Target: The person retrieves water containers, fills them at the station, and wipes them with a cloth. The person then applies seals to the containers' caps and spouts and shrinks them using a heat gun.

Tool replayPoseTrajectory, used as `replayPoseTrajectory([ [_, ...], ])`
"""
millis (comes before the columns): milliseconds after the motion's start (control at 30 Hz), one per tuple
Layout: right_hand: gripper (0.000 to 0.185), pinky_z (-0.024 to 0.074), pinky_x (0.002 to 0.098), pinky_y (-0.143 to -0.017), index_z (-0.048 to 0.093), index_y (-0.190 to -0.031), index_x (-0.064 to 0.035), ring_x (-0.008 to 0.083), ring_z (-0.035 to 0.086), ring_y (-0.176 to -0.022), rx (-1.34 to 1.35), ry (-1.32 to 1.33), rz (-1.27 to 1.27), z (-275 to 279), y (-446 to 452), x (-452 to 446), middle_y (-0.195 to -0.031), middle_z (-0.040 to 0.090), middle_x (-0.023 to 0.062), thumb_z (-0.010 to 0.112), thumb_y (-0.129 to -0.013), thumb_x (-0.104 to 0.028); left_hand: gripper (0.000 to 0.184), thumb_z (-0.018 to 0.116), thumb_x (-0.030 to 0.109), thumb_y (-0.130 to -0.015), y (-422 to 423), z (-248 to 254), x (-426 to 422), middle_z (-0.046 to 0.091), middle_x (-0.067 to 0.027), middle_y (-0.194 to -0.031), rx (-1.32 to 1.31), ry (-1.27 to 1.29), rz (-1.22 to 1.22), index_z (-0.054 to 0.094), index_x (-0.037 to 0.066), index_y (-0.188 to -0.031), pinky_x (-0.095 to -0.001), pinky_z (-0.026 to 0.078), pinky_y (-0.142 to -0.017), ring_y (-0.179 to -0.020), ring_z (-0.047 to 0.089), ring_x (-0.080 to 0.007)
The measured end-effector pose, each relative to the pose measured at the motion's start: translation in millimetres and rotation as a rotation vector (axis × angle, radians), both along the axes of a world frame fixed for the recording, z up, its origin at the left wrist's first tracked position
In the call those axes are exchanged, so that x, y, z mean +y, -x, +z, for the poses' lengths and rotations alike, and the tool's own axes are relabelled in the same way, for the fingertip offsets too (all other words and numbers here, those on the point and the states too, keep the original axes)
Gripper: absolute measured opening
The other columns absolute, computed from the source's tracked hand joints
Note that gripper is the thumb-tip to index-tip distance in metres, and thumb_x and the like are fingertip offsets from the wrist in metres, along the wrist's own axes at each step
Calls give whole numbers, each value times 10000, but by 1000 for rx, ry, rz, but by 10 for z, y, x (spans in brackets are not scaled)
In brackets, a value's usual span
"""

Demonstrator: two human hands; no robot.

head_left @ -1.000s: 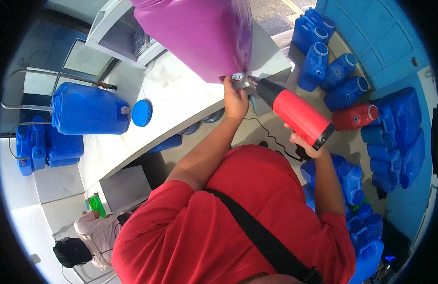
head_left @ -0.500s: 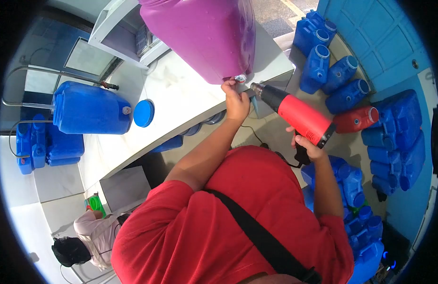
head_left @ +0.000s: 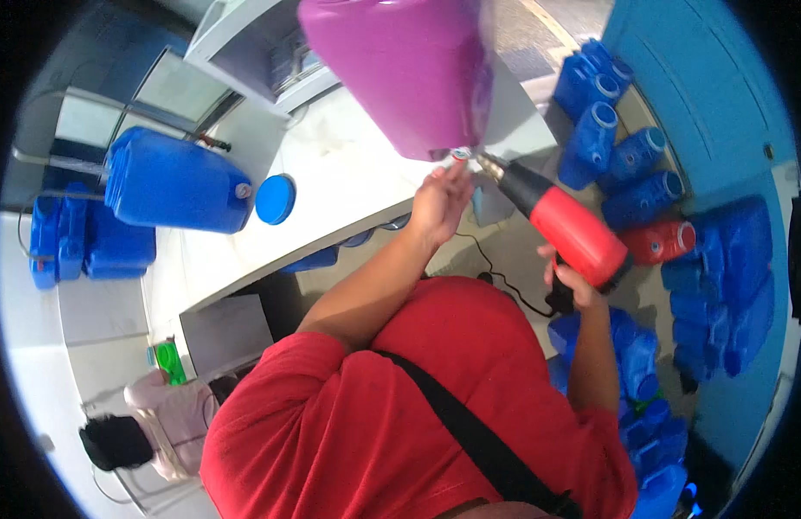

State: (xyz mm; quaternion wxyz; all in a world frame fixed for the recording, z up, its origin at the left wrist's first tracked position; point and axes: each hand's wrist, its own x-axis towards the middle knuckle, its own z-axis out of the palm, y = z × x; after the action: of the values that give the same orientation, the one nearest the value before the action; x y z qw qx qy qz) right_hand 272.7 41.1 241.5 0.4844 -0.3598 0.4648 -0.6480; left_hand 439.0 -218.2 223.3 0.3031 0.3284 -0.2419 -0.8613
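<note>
Heat gun [head_left: 573,232] in right hand [head_left: 579,285]

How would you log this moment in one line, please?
left hand: fingers at spout of purple jug | right hand: gripping red-and-black heat gun | nozzle: pointed toward spout

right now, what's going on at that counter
The person's right hand holds a heat gun, its nozzle close to the tap low on the purple jug. The left hand is at that tap too; blur hides its exact grip. The purple jug sits on the counter, with a blue lid and blue jug farther along.
</note>
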Motion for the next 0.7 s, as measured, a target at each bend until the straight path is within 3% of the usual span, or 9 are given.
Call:
replayPoseTrajectory([
  [67,413,501,277,-628,644,-1169,16,136,619,-687,286,-45,68,-95,177,129,-990,701,91,673,-843,-236,382,394,-15,-909,-352,138,83,518,-94,-1386,-132,44,-41,380,74,-1280,-440,345,-1081,-1312,458,-262],
  [133,427,491,269,-607,647,-1177,8,125,615,-673,258,6,170,178,112,44,-963,707,78,673,-815,-217,340,430,-7,-917,-845,214,129,539,-99,-1359,-284,80,-68,412,70,-1248,-422,376,-1059,-1262,500,-244],
  [200,435,486,266,-598,649,-1175,8,122,616,-666,232,56,272,478,26,-108,-941,708,73,674,-809,-226,298,503,-10,-920,-1405,141,14,583,-108,-1275,-496,395,-206,442,53,-1205,-368,437,-997,-1135,567,-207],
  [333,448,483,268,-602,646,-1153,19,134,624,-668,221,157,430,1017,-515,-857,-908,698,82,677,-839,-300,256,533,-24,-912,-2223,60,-326,600,-115,-1201,-783,700,52,466,27,-1153,-323,457,-975,-1088,588,-184],
  [533,506,480,272,-609,642,-1119,36,152,638,-670,250,271,449,1722,-1536,-2190,-858,684,94,682,-884,-410,239,555,2,-942,-2723,357,-597,599,-105,-1195,-681,752,199,466,25,-1162,-319,452,-978,-1103,579,-170],
  [633,393,490,274,-635,666,-1040,13,122,601,-650,214,212,337,2068,-1930,-3081,-788,646,56,705,-883,-346,262,583,31,-965,-2904,369,-636,598,-87,-1193,-599,722,134,467,26,-1201,-294,453,-956,-1100,564,-138],
  [700,351,485,271,-627,675,-995,-8,111,589,-637,464,295,184,2476,-2081,-3680,-778,639,45,703,-889,-342,282,583,9,-960,-2993,375,-653,599,-76,-1192,-561,700,114,467,29,-1217,-286,449,-956,-1101,560,-132],
])
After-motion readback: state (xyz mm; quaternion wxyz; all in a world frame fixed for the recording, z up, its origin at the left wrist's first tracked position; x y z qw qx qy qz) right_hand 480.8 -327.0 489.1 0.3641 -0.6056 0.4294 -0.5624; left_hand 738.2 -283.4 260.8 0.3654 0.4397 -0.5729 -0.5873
